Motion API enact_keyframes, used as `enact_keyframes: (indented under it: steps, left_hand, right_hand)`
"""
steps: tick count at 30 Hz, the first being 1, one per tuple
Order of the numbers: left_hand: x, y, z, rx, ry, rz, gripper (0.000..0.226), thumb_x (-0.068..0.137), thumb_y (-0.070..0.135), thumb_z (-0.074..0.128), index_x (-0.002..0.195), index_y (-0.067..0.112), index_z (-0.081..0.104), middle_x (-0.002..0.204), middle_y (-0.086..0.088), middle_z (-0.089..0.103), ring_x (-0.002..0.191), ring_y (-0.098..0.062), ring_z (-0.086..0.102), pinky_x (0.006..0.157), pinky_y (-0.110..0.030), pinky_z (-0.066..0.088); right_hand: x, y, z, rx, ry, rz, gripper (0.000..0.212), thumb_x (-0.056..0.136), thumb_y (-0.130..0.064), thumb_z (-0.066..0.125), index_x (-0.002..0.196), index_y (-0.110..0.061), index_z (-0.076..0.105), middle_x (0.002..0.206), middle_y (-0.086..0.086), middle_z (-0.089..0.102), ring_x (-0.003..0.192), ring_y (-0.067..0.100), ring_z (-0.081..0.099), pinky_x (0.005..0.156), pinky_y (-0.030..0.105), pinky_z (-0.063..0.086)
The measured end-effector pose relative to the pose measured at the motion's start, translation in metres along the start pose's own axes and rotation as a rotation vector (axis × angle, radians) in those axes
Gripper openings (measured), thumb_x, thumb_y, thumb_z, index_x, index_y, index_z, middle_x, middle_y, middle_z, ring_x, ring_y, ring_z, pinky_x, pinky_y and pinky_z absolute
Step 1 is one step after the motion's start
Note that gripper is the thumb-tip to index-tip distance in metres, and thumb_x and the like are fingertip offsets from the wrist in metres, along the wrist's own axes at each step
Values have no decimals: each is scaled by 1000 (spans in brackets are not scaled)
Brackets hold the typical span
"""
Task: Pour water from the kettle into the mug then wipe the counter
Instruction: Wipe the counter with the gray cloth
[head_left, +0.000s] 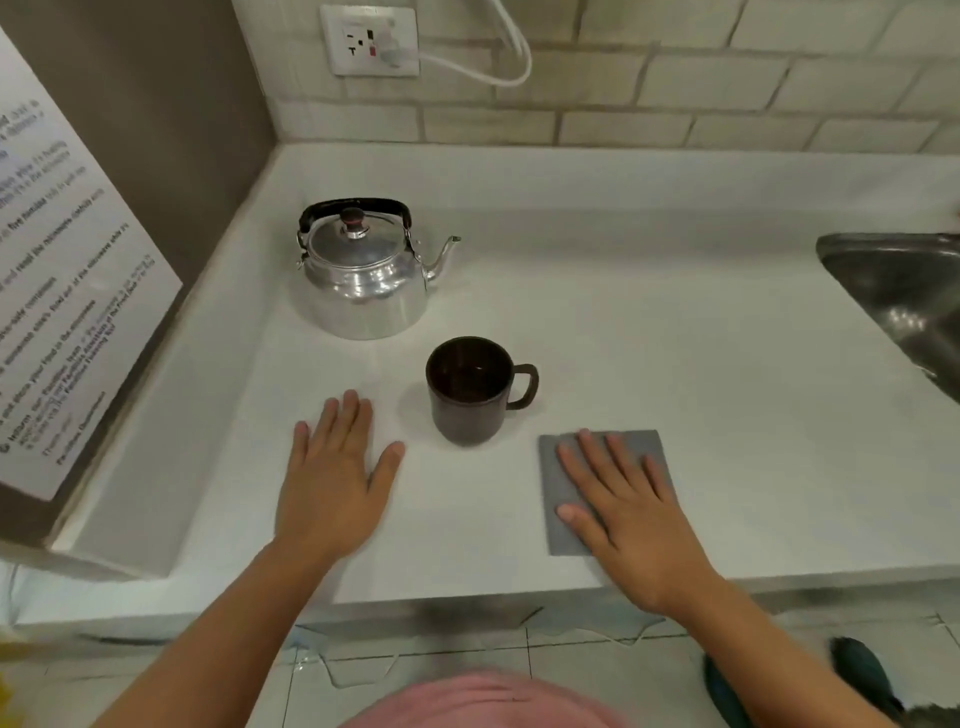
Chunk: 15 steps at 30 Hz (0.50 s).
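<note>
Lidded kettle (366, 280) stands behind the dark mug (475, 389), contents unclear.

The left hand (332, 483) lies flat, palm down, fingers stretched and slightly spread, just left of the dark brown mug (470, 389). The right hand (623, 512) lies equally flat to the mug's right, both bare forearms reaching forward.
</note>
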<state>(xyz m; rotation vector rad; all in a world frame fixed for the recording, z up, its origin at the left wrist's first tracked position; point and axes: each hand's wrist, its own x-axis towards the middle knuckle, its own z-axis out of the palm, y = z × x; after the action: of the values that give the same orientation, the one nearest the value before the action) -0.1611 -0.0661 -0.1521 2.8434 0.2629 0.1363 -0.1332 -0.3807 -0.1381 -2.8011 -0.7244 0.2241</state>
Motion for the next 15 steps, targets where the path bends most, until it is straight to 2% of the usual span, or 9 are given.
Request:
enact_keyframes:
  steps: [2, 6, 7, 8, 12, 13, 15]
  left_hand:
    - [0, 1, 0, 13, -4, -3, 69, 96, 57, 16, 152, 17, 6, 161, -1, 3, 146, -15, -5, 117, -39, -5]
    - [0, 3, -3, 26, -4, -16, 70, 96, 58, 17, 151, 17, 7, 160, 0, 4, 145, -13, -4, 118, -40, -2]
    - [0, 3, -3, 25, -2, -19, 70, 96, 58, 18, 151, 17, 9, 160, 0, 5, 145, -13, -3, 118, -40, -1]
    - [0, 2, -3, 23, 3, -18, 69, 96, 58, 19, 151, 17, 10, 160, 1, 6, 145, -12, -3, 118, -39, -1]
    - [-1, 2, -2, 7, 28, -15, 68, 96, 58, 22, 151, 20, 12, 159, 4, 7, 144, -7, -2, 117, -36, -1]
    - [0, 2, -2, 5, 34, -16, 68, 96, 58, 22, 151, 20, 12, 159, 5, 7, 144, -6, -3, 117, -35, -2]
    - [0, 2, -2, 5, 41, -20, 68, 96, 58, 23, 151, 21, 13, 158, 7, 8, 143, -5, -3, 117, -33, -2]
  right_hand:
    - [25, 21, -4, -23, 22, 56, 61, 91, -65, 2, 146, -48, -15, 160, -16, -17, 147, 12, -19, 117, 38, -15]
    - [128, 70, -38, -62, 18, 418, 63, 97, -54, 10, 152, -31, -9, 164, 0, -11, 149, 27, -12, 117, 54, -5]
    - [150, 67, -41, -75, -15, 440, 64, 98, -53, 9, 153, -27, -11, 163, 3, -13, 149, 30, -13, 117, 57, -5]
    - [168, 57, -38, -93, -48, 386, 63, 98, -51, 8, 152, -25, -13, 163, 5, -15, 148, 32, -15, 116, 57, -7]
    - [190, 26, -22, -159, -126, -242, 62, 96, -52, 11, 152, -34, -9, 164, -5, -10, 149, 22, -11, 118, 49, -7]
    - [195, 30, -26, -142, -117, -270, 61, 96, -54, 12, 152, -36, -6, 164, -7, -7, 150, 20, -9, 119, 47, -6]
    - [208, 43, -36, -94, -65, -43, 62, 96, -55, 10, 153, -34, -3, 164, -4, -5, 150, 22, -8, 119, 48, -4]
